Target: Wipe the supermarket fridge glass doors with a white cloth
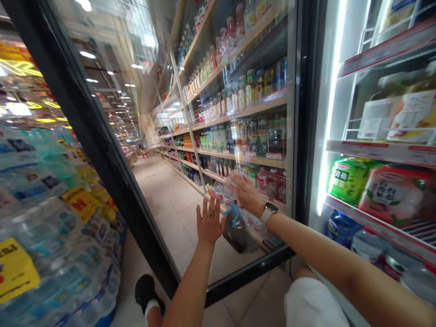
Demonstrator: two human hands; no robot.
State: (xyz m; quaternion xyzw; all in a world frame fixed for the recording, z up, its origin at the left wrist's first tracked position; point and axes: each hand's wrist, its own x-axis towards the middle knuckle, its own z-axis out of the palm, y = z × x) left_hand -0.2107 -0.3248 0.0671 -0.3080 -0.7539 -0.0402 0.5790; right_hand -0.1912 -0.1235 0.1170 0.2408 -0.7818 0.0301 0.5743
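Framed glass cooler door (184, 150) swung open ahead, between water-bottle packs (51, 250) left and lit cooler shelves (381, 152) right; left hand (209, 221) at the glass, fingers spread, ring on one; right hand (245, 193), watch (271, 208) on wrist, beside it, fingers blurred, can't tell spread or grip.

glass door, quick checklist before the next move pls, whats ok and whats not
1. Glass door swung open from the lit shelves: ok
2. Left hand free, fingers spread in front of the glass: ok
3. Right hand free: cannot tell, a pale blur at the fingers may be a cloth or a reflection
4. Both palms pressed on the glass: cannot tell from this one view
5. Green pack and red pack sitting on their shelf: ok
6. Black shoe clear of the door's bottom corner: cannot tell
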